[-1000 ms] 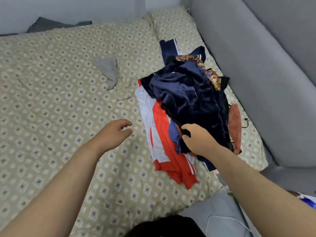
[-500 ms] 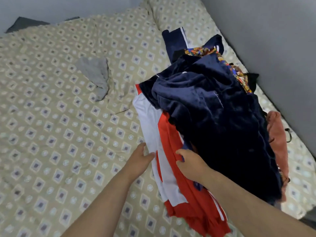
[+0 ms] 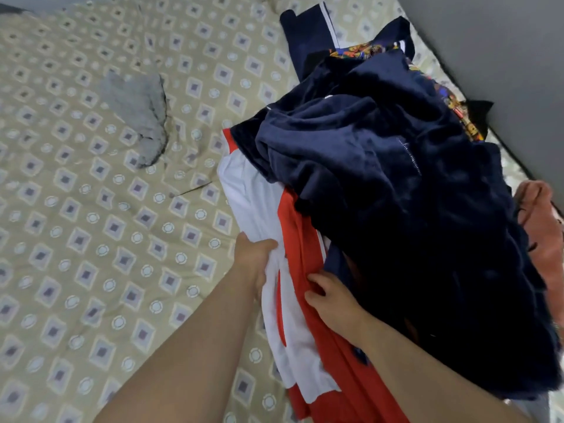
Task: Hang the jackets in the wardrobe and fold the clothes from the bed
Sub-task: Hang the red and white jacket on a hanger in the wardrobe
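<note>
A heap of clothes lies on the right side of the bed (image 3: 91, 209). On top is a dark navy velvet jacket (image 3: 412, 193). Under it a red and white garment (image 3: 274, 209) sticks out toward me. My left hand (image 3: 253, 261) grips the white edge of that garment, thumb on top. My right hand (image 3: 332, 300) pinches its red part just beside the navy jacket. A colourful patterned piece (image 3: 457, 111) and a pink garment (image 3: 540, 227) show at the pile's far and right sides.
A small grey cloth (image 3: 137, 114) lies alone on the patterned bedspread to the left. Another navy piece with white stripes (image 3: 308, 29) lies at the top of the pile. A grey upholstered wall (image 3: 503, 50) borders the bed on the right.
My head has moved closer to the pile. My left hand reached right from the open bedspread and took hold of the white edge; my right hand shifted from the navy jacket's hem to the red fabric.
</note>
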Demonstrator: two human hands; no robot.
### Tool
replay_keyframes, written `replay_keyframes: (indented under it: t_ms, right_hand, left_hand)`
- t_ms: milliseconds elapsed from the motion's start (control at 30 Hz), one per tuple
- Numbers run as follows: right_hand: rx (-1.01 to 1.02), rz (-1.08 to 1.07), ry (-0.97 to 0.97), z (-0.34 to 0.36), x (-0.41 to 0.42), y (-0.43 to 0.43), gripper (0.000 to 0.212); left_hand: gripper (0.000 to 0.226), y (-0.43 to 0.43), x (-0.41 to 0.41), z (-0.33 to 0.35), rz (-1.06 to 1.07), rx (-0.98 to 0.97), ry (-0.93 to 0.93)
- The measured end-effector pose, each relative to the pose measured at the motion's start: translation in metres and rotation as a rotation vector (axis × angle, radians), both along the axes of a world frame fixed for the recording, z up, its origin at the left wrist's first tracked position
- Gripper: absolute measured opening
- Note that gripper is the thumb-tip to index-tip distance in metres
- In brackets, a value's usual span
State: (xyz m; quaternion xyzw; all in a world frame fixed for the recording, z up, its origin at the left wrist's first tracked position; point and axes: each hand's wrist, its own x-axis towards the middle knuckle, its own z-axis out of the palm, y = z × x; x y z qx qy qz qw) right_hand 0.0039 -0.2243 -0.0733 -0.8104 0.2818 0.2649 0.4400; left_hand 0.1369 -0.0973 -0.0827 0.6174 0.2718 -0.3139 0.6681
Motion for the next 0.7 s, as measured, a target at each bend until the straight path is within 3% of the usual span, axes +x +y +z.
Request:
replay_keyframes:
  t_ms: [200, 267, 333, 400, 500, 600, 700]
  right_hand:
    - [0.213, -0.369, -0.126, 0.026, 0.008, -0.005, 0.014]
    - [0.29, -0.518, -0.194, 0.041, 0.017, -0.004, 0.013]
    - [0.489, -0.641, -0.226, 0.055, 0.028, -0.001, 0.021]
    - [0.627, -0.673, -0.18, 0.066, 0.035, 0.005, 0.039]
    - [0.678, -0.656, -0.031, 0.086, 0.033, 0.013, 0.02]
    - [0.755, -0.55, 0.049, 0.117, 0.023, 0.021, 0.02]
    - [0.817, -0.537, 0.01, 0.16, 0.008, 0.027, 0.032]
  left_hand:
    - [0.052, 0.016, -0.02, 0.041, -0.219, 0.031, -0.062]
    - [0.054, 0.03, -0.038, 0.06, -0.303, 0.027, -0.055]
    - [0.048, 0.041, -0.058, 0.077, -0.385, 0.032, -0.051]
    - [0.041, 0.048, -0.081, 0.099, -0.464, 0.036, -0.074]
    - [0.05, 0.053, -0.107, 0.131, -0.561, 0.088, -0.121]
    - [0.038, 0.059, -0.124, 0.166, -0.48, 0.102, -0.068]
    - [0.019, 0.07, -0.138, 0.211, -0.223, -0.081, 0.008]
